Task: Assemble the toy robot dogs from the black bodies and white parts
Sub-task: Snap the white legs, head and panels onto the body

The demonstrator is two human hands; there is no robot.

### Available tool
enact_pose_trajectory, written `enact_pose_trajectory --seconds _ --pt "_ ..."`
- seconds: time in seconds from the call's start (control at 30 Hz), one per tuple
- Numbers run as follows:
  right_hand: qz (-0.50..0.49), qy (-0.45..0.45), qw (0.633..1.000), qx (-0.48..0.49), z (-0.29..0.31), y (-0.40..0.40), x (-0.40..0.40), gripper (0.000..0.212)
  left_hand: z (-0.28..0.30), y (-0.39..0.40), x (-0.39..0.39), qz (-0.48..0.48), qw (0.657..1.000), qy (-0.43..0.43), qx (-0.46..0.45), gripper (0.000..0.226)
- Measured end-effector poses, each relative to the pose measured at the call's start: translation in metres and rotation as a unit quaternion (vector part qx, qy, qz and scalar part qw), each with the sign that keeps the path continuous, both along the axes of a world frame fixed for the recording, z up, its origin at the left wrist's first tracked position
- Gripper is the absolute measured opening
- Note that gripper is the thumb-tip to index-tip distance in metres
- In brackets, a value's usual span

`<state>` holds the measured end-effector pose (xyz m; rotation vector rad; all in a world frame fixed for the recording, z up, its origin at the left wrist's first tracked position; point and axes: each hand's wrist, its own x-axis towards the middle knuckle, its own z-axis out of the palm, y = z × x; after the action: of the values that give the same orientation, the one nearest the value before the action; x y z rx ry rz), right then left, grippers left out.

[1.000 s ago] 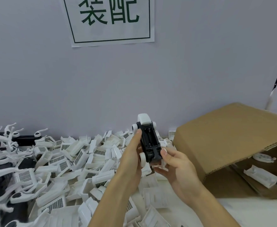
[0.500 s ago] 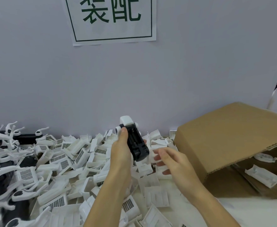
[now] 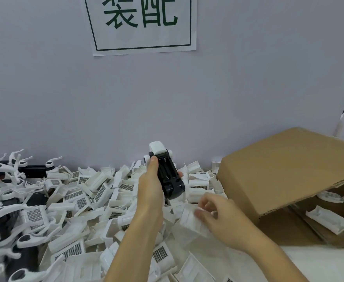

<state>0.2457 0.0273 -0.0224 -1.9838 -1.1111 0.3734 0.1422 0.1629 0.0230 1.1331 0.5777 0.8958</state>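
Observation:
My left hand (image 3: pixel 149 188) grips a black toy dog body (image 3: pixel 170 176) with a white head piece at its far end, held up above the heap with its open battery bay facing me. My right hand (image 3: pixel 221 218) is lower and to the right, its fingers closing round a white shell part (image 3: pixel 189 217) on the pile; the part looks blurred. A big heap of white parts (image 3: pixel 81 200) with grille panels covers the table in front of me.
Assembled dogs with black bodies and white legs (image 3: pixel 0 212) lie at the far left. An open cardboard box (image 3: pixel 289 169) on its side at the right holds more white parts (image 3: pixel 327 220). A wall with a paper sign (image 3: pixel 142 25) stands behind.
My right hand has let go of the black body and dropped to the pile, where it takes a white part. My left hand keeps the body, shifted slightly left.

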Motion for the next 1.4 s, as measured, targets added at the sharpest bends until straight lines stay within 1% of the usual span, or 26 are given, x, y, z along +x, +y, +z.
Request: enact_pose_trajectory --seconds 0.07,0.1,0.2,0.27,0.37,0.47,0.53,0.57,0.63,0.7,0.77,0.8,0.83,0.9,0.97,1.03,1.1,1.13,1.2,1.27,1.4 --pt "-0.015 0.082 0.993 0.086 0.007 -0.001 0.000 0.013 0.000 -0.001 0.001 -0.008 0.999 0.014 0.028 0.039" --pt "-0.028 0.097 0.988 0.120 0.009 -0.002 0.002 0.014 0.000 -0.002 0.001 -0.014 0.999 0.025 0.043 0.038" --pt "-0.083 0.118 0.968 0.203 0.014 -0.002 0.006 0.027 -0.001 -0.005 0.002 -0.029 0.992 0.068 0.099 0.036" --pt "-0.098 0.163 0.949 0.251 0.017 -0.003 0.010 0.026 -0.002 -0.007 0.002 -0.046 0.985 0.095 0.138 0.035" --pt "-0.080 0.262 0.917 0.291 0.022 -0.005 0.015 0.023 -0.005 -0.012 0.004 -0.073 0.970 0.139 0.186 0.030" --pt "-0.028 0.361 0.877 0.315 0.026 -0.005 0.016 0.012 -0.008 -0.018 0.009 -0.106 0.955 0.173 0.215 0.033" --pt "0.003 0.380 0.867 0.322 0.027 -0.007 0.016 0.037 -0.009 -0.022 0.013 -0.113 0.946 0.200 0.229 0.037" --pt "0.011 0.375 0.869 0.322 0.027 -0.007 0.016 0.044 -0.009 -0.023 0.014 -0.110 0.943 0.212 0.232 0.039" --pt "0.032 0.358 0.876 0.322 0.027 -0.008 0.015 0.048 -0.011 -0.024 0.016 -0.102 0.937 0.233 0.238 0.043" --pt "0.055 0.311 0.896 0.311 0.028 -0.008 0.012 0.041 -0.014 -0.025 0.017 -0.103 0.935 0.246 0.234 0.044" --pt "0.078 0.225 0.929 0.284 0.030 -0.009 0.008 0.028 -0.016 -0.024 0.018 -0.105 0.939 0.245 0.217 0.042" --pt "0.087 0.189 0.939 0.272 0.032 -0.009 0.005 0.026 -0.018 -0.022 0.019 -0.107 0.942 0.242 0.205 0.038" --pt "0.083 0.153 0.949 0.264 0.031 -0.008 0.003 0.029 -0.019 -0.020 0.020 -0.112 0.945 0.236 0.194 0.034" --pt "0.023 0.068 0.965 0.254 0.029 -0.004 -0.001 0.032 -0.023 -0.018 0.020 -0.127 0.950 0.226 0.174 0.034" --pt "-0.045 0.010 0.965 0.260 0.027 -0.001 -0.003 0.024 -0.025 -0.017 0.021 -0.130 0.958 0.214 0.137 0.041" --pt "-0.087 0.012 0.958 0.274 0.025 -0.002 -0.001 0.014 -0.025 -0.015 0.022 -0.123 0.970 0.193 0.083 0.044" --pt "-0.104 0.022 0.959 0.262 0.027 -0.006 0.004 0.005 -0.025 -0.013 0.022 -0.129 0.973 0.181 0.065 0.038" --pt "-0.092 0.026 0.966 0.242 0.029 -0.010 0.007 0.006 -0.024 -0.012 0.021 -0.129 0.973 0.177 0.070 0.036" --pt "-0.036 0.033 0.981 0.190 0.032 -0.015 0.011 0.010 -0.024 -0.011 0.022 -0.119 0.976 0.168 0.070 0.034" --pt "0.000 0.032 0.987 0.156 0.034 -0.016 0.012 0.010 -0.023 -0.012 0.021 -0.106 0.979 0.162 0.066 0.032" --pt "-0.007 0.007 0.989 0.148 0.032 -0.011 0.011 0.014 -0.022 -0.019 0.017 -0.115 0.970 0.186 0.104 0.027"
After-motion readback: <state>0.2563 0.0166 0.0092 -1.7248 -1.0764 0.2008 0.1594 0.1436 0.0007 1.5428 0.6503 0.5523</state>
